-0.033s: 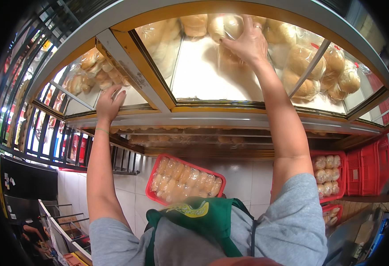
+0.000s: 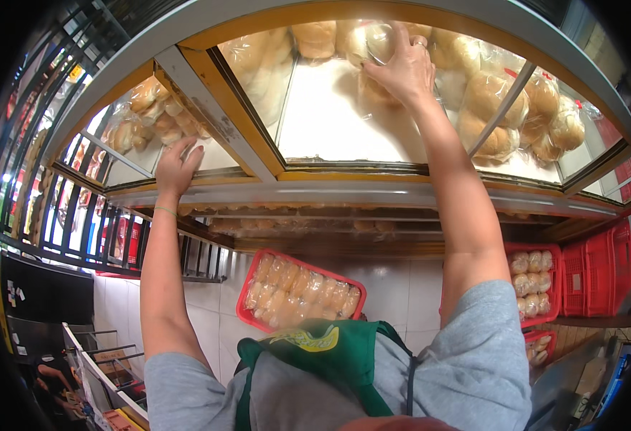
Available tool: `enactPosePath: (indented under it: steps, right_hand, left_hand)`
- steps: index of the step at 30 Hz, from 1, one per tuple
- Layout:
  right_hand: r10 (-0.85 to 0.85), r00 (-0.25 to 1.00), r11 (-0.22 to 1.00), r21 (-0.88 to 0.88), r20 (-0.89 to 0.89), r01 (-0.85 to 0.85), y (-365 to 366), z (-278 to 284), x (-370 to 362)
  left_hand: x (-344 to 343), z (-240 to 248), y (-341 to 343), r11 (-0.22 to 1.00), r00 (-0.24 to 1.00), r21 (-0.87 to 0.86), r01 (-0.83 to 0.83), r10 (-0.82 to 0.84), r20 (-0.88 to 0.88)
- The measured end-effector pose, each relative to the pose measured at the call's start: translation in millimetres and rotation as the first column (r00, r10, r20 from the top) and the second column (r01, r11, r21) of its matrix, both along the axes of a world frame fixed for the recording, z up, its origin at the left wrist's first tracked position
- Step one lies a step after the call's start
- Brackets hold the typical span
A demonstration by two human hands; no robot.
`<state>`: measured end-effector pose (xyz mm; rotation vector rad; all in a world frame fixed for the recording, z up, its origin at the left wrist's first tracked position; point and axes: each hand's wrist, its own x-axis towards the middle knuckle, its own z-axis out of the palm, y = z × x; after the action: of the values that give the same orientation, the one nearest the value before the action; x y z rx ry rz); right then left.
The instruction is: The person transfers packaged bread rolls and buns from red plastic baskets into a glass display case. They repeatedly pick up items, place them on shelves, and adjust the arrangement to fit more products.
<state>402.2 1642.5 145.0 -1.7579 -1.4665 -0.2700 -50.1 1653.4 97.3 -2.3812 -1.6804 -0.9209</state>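
Observation:
My right hand (image 2: 407, 75) reaches into the middle bay of a glass-fronted display case with yellow-brown frames (image 2: 351, 177). Its fingers and thumb are curled around clear-bagged bread (image 2: 379, 90) at the back of the white shelf (image 2: 330, 118); the fingertips are partly hidden. My left hand (image 2: 179, 169) is at the left bay, near the lower frame, with thumb and bent fingers apart and nothing visible in them. Bagged rolls (image 2: 164, 118) lie just beyond it. More bagged buns (image 2: 491, 111) sit to the right of my right forearm.
A red crate of packed bread rolls (image 2: 362, 305) stands on the tiled floor below the case. Another red crate with buns (image 2: 554, 305) and stacked red crates (image 2: 599, 269) are at the right. Black metal bars (image 2: 57, 237) run along the left. Lower shelves hold more bread.
My right hand has shifted very slightly to the right on the bagged bread. The left hand stays in place.

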Motion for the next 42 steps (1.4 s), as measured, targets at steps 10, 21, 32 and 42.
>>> enactPosePath:
  steps: [10, 21, 32, 42]
  right_hand:
    - [0.059, 0.916, 0.992, -0.08, -0.397, -0.098, 18, -32, 29]
    - [0.304, 0.56, 0.906, 0.051, -0.771, -0.421, 24, -36, 39]
    - [0.557, 0.021, 0.76, 0.499, -0.83, -0.416, -48, -33, 17]
    - [0.542, -0.323, 0.731, 0.625, -0.776, -0.276, -142, -46, -56]
  left_hand:
    - [-6, -6, 8, 1.0, 1.0, 0.004, 0.013, -0.013, 0.011]
    - [3, -4, 9, 1.0, 1.0, -0.024, 0.015, -0.015, -0.002]
    - [-17, -14, 7, 0.998, 0.997, 0.006, -0.061, 0.061, 0.045]
    - [-13, 1, -12, 0.989, 0.987, -0.086, -0.12, 0.128, 0.093]
